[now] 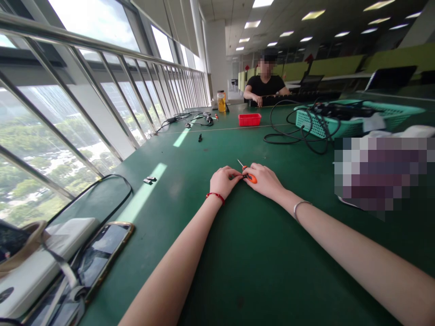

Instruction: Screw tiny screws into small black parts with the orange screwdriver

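Far L: phone (105,246) + white slab-like item (78,230) lie on the table (183,199). Next, small dark pcs (150,180) sit loose; a careless sleeve or elbow could scatter them. Ctr: L hand (224,181), thumb + index pressed tog., apparently pinching a small dark part (244,176) too tiny to ID; weak pinch = dropped part. Orange-handled tool (251,178) is right beside it, R hand (265,179) fingers curled snug round it. Thin metal tip (240,162) juts up-left; can't tell if same tool. Any slip could jab L fingertips, bc they're so close. Beyond: red tray (249,120). R: black cable (282,141) loops by green basket (304,122), poss. snag if R arm swings wide.
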Tool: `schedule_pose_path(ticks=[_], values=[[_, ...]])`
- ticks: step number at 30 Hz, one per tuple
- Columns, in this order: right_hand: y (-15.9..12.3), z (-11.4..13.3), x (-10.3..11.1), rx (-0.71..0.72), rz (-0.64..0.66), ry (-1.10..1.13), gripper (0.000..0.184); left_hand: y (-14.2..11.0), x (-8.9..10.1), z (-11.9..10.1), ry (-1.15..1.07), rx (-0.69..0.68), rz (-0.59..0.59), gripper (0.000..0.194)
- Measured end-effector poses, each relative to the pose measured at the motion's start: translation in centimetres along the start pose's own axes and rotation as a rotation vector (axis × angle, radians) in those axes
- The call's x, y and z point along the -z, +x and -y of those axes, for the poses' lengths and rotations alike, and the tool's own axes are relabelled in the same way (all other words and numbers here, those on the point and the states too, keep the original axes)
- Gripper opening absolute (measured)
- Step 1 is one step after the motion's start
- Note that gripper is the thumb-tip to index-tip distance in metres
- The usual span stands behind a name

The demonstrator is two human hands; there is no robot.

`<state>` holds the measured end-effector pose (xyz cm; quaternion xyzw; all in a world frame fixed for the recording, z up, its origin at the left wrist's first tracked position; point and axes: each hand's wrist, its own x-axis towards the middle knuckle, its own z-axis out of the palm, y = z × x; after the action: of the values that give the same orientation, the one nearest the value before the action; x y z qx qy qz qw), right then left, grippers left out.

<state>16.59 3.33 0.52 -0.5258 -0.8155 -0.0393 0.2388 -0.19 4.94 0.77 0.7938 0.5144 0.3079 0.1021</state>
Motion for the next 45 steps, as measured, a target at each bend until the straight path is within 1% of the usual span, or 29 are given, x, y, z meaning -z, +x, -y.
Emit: schedule_pose_path(ticks=[3, 8, 15, 25, 31, 34, 38, 42, 45], values=[[0.0, -0.1, -0.1, 0.000, 0.002, 0.013, 0.017, 0.0, 0.1, -0.1, 0.004, -0.005, 0.006, 0.014], [0.0, -0.2, -0.2, -0.005, -0.002, 0.018, 0.016, 0.0, 0.0, -0.1, 0.098, -0.092, -0.013, 0.015], [0.0, -0.2, -0.2, -0.008, 0.002, 0.043, 0.018, -0.1, 0.1, -0.1, 0.306, -0.261, -0.046, 0.020], [0.1, -0.4, -0.1, -0.018, 0.002, 0.149, 0.017, 0.1, 0.5, 0.1, 0.548, -0.546, -0.113, 0.027], [0.2, -0.7, -0.3, -0.029, -0.011, 0.227, 0.014, 0.1, 0.4, 0.2, 0.606, -0.661, -0.175, 0.024], [0.2, -0.9, -0.5, -0.026, -0.014, 0.253, 0.013, 0.1, 0.6, 0.1, 0.620, -0.672, -0.183, 0.024], [0.2, -0.9, -0.6, -0.031, -0.017, 0.228, 0.012, 0.0, 1.2, -0.1, 0.613, -0.614, -0.154, 0.026], [0.2, -0.7, -0.5, -0.033, -0.030, 0.198, 0.013, -0.1, 1.5, -0.3, 0.553, -0.560, -0.111, 0.028], [0.2, -0.7, -0.3, -0.038, -0.061, 0.244, 0.015, -0.1, 1.5, -0.4, 0.536, -0.550, -0.099, 0.029]])
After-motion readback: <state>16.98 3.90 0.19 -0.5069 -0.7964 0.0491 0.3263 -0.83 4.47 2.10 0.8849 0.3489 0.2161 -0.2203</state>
